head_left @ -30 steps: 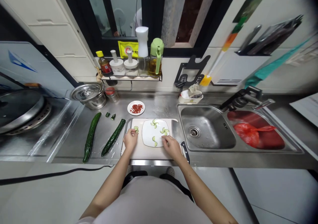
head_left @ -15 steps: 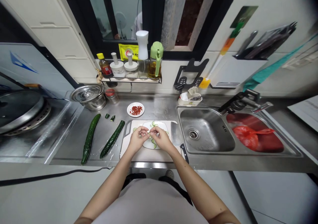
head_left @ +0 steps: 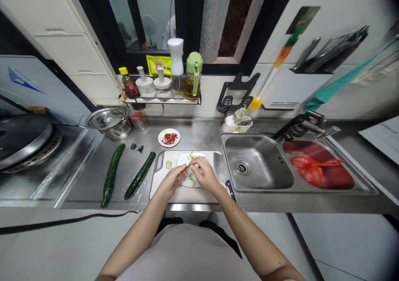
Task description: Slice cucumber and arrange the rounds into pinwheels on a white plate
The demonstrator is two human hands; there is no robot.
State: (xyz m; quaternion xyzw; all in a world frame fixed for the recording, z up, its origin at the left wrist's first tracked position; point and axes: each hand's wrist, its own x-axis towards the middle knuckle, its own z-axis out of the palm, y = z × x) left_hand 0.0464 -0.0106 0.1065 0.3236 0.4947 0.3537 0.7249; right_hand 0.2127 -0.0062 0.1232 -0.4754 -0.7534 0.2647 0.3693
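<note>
Forearms point(head_left: 141, 229) stretched forward, converging, left grip point(head_left: 175, 178) and right grip point(head_left: 203, 173) close together, fingers point(head_left: 194, 162) bent

- Cutting board point(head_left: 193, 195) on the steel counter; a white plate point(head_left: 181, 160) lies on it, with curved green slices point(head_left: 192, 183) set out, partly covered by the hands.
- Above the board, left hand point(head_left: 174, 179) and right hand point(head_left: 202, 173) meet at the fingertips over the plate; a small green piece point(head_left: 188, 166) is pinched between them.
- On the board's left part, a few cucumber slices point(head_left: 168, 164); at its right edge, a knife point(head_left: 230, 191), dark handle showing.
- Left of the board, two cucumbers point(head_left: 140, 176); two cut ends point(head_left: 140, 149) beyond the nearer one.
- Just behind the board, a small dish point(head_left: 160, 138) of chopped red bits point(head_left: 170, 138).
- Right of the board, a double sink point(head_left: 264, 164); a red bag point(head_left: 307, 171) in its farther basin.
</note>
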